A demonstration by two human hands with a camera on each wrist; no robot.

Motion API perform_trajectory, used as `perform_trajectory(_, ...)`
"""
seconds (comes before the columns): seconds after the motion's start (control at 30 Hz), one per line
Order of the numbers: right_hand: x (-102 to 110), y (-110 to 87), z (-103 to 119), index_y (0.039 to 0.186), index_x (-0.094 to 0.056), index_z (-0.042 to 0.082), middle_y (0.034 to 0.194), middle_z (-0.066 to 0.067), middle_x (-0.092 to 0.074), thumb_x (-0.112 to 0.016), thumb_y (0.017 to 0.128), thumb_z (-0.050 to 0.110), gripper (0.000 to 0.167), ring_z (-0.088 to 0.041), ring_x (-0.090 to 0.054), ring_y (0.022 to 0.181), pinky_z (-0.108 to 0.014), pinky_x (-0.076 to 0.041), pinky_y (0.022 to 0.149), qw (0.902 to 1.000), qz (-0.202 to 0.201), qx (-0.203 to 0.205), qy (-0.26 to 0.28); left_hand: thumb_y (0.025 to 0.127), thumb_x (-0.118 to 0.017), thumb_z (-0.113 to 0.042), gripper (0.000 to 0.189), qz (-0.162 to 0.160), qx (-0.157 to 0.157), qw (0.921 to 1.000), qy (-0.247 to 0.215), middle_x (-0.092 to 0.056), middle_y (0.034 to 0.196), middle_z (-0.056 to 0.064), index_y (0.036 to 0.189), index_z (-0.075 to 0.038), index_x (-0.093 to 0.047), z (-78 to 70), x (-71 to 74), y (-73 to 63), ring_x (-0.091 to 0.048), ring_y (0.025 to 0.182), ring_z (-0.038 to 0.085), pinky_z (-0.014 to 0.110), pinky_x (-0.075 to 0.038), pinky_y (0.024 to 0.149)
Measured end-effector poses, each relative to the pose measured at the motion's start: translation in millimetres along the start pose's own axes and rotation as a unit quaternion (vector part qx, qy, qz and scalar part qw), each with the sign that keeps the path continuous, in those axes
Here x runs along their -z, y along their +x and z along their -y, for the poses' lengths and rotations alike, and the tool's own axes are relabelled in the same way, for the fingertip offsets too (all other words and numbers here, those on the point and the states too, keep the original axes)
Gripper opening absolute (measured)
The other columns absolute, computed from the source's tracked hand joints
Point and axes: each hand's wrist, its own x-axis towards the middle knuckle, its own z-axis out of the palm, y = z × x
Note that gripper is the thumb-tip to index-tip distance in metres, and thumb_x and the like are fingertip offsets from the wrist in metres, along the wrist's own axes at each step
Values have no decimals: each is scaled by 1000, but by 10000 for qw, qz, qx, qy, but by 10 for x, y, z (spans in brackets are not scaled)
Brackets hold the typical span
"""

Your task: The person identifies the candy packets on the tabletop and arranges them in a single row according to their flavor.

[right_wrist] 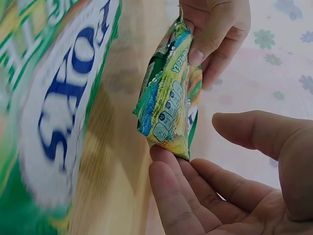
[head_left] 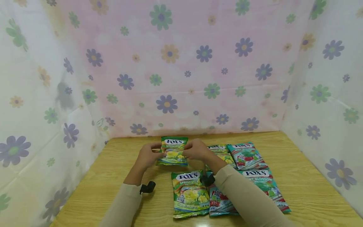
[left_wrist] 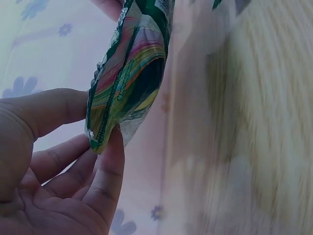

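Note:
A green and yellow Fox's Spring Tea candy bag (head_left: 173, 152) is held upright near the back of the table, its printed front facing me in the head view. My left hand (head_left: 147, 155) pinches its left edge between thumb and fingers; the left wrist view shows that side edge (left_wrist: 110, 93) in the grip. On the other side, my right hand (head_left: 198, 149) has its fingertips (right_wrist: 164, 178) against the bag's edge. The right thumb (right_wrist: 244, 129) stands apart from the bag in the right wrist view.
Another Spring Tea bag (head_left: 190, 197) lies front centre, with one more (head_left: 219, 151) behind the right wrist. Teal Mint Blossom bags (head_left: 249, 157) lie to the right, partly under the right sleeve (head_left: 246, 198). Flowered cloth (head_left: 187, 85) walls the wooden table (head_left: 99, 176) at back and sides.

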Motion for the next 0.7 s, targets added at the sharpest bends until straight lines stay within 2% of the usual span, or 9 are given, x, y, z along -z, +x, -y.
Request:
perform_trajectory(0.2, -183, 45, 66, 137, -63, -4, 136, -20, -63, -73, 95, 17, 47, -29, -71, 109, -47, -59, 97, 9997, 125, 139, 180, 92, -81, -22, 59, -43, 47, 9999, 131, -59, 147, 13, 147, -13, -59, 64, 218, -51, -61, 128, 36, 45, -60, 92)
perform_trajectory(0.4, -379, 107, 163, 139, -62, -4, 136, -22, -63, -74, 94, 14, 50, -33, -68, 115, -48, -59, 97, 9992, 161, 274, 243, 97, -74, -15, 54, -63, -23, 9992, 400, -57, 149, 18, 148, -8, -57, 120, 444, -103, -61, 127, 39, 46, -59, 94)
perform_trajectory(0.7, -675, 285, 161, 136, -67, 2, 138, -17, -64, -78, 90, 17, 50, -33, -62, 125, -46, -58, 96, 9988, 65, 481, -24, 100, -66, -7, 50, -171, 88, 9984, 527, -57, 147, 25, 148, -1, -55, 221, 671, -108, -62, 125, 42, 49, -57, 97)
